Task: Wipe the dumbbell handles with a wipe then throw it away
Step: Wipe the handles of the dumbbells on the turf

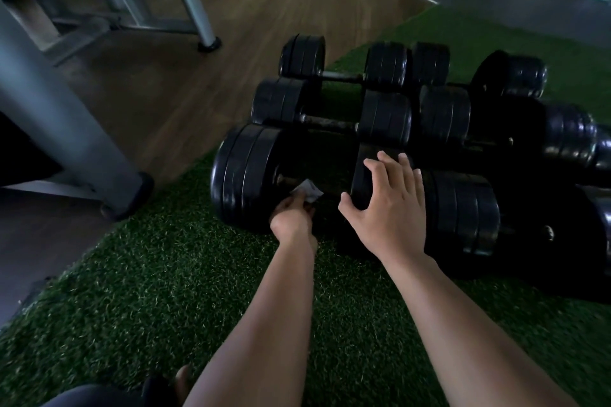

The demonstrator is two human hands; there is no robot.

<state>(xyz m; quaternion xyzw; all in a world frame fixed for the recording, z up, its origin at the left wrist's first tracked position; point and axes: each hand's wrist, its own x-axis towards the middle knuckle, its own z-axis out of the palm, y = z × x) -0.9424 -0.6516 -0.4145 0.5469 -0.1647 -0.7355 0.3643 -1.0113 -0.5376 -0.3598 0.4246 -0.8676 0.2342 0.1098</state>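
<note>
While the wipe (309, 190) sat against the handle (287, 179) of the nearest dumbbell (248, 175), the job looked to be somewhere in its wiping stretch, with nothing closed out.

Left hand (292, 213): fingers curled, pinching the white wipe, held to the bar's left end just beside the left plate stack. Right hand (386, 205): open, fingers spread, resting on the inner plate of the same dumbbell's right stack, at 3 o'clock from the wipe. Judged to be steadying the weight against rolling.

Dumbbells lay on green artificial turf (148, 274) in two columns. At 12 o'clock from the one being wiped was a second dumbbell (383, 119), then a third dumbbell (302, 54) beyond it, both handles bare, no hand on either. At 1 to 3 o'clock were further dumbbells (444, 112), their handles mostly lost in shadow. Sheen and colour gave no clue as to which handles were already clean.

Judgement: one handle under the wipe, and the others either left to do or not knowable from here. Disposal not yet done, since the wipe was in the left hand. No bin in view. Grey machine frame (66, 129) at 10 o'clock, standing on the wooden floor (264, 10).
</note>
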